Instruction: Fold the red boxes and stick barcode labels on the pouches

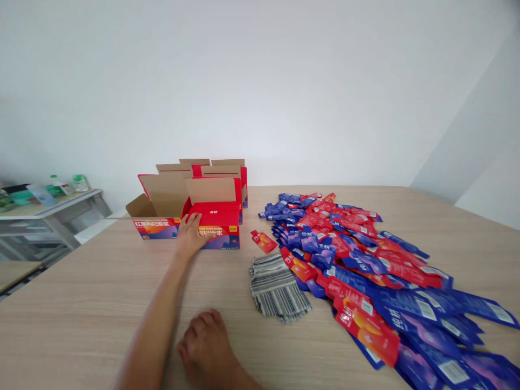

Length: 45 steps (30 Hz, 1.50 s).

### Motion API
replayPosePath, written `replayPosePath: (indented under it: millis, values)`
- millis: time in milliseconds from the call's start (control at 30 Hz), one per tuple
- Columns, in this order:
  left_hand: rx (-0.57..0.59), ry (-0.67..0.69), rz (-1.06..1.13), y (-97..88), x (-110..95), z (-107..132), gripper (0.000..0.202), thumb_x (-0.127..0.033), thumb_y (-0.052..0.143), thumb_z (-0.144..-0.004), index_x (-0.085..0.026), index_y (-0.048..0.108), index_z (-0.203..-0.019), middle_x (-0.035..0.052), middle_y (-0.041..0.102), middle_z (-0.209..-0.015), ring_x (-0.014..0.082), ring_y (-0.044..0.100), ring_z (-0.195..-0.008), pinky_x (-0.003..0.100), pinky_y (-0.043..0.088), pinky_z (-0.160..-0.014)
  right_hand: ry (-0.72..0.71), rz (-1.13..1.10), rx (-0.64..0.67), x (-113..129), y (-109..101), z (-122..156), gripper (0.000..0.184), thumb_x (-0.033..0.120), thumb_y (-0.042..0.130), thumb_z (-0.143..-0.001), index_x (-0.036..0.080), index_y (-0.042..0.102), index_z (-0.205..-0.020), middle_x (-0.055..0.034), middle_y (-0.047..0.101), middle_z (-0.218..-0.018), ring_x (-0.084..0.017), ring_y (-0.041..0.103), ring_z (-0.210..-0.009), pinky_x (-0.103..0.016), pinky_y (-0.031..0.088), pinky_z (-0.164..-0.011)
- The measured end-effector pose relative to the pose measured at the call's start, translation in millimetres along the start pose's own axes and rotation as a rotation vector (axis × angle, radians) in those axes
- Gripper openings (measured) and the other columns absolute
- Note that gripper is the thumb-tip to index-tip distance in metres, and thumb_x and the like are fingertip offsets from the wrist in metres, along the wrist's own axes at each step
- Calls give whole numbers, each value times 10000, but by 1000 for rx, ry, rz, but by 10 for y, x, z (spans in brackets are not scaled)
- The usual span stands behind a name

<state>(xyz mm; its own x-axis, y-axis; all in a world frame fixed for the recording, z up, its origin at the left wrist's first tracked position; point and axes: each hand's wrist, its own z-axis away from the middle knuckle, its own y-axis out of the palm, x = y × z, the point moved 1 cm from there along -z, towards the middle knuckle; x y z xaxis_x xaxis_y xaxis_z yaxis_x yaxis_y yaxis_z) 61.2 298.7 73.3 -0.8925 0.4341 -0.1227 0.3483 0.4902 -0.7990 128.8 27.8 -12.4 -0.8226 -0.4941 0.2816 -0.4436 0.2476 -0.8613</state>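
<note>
My left hand (192, 236) lies with spread fingers on the front of a red and blue carton (228, 238), its fingertips at the upper edge and its thumb across the printed face. Beside it on the left stands a second printed carton (154, 228), with brown cardboard flaps raised. Nearer to me, my right hand (208, 346) rests on the table with curled fingers; nothing shows in it. To the right lie a striped grey cloth (278, 287) and a single red pouch (264, 241), apart from both hands.
A large heap of red and blue pouches (325, 238) spreads over the right side of the wooden table (101, 303). More open cartons (223, 170) stand behind the front ones, near the white wall. At far left, a side table (52, 208) carries bottles and other items.
</note>
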Motion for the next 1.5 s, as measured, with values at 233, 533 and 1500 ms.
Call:
replayPosePath:
  millis: [233, 533, 1500]
  values:
    - [-53, -1, 17, 281, 42, -324, 925, -640, 707, -775, -130, 438, -1498, 150, 424, -1558, 395, 245, -1487, 500, 232, -1232, 29, 2, -10, 16, 181, -27, 286, 429, 710, -873, 161, 736, -970, -93, 696, -977, -270, 588, -1036, -505, 428, -1044]
    - [-113, -50, 31, 479, 40, -272, 743, -549, 448, -975, -175, 273, -1594, 111, 156, -1684, 385, -15, -1549, 593, 124, -1232, 48, -25, 13, 12, 114, -53, 233, 384, 681, -886, 166, 731, -950, -91, 688, -982, -279, 596, -1015, -507, 452, -987]
    - [-42, -740, 230, 537, 891, -125, 1457, -730, 783, -590, -111, -79, -1589, 321, -5, -1640, 468, 88, -1522, 614, 188, -1203, 10, -39, 49, -86, 327, -17, 468, 610, 704, -814, 179, 746, -994, -116, 701, -1020, -306, 599, -1012, -532, 459, -983]
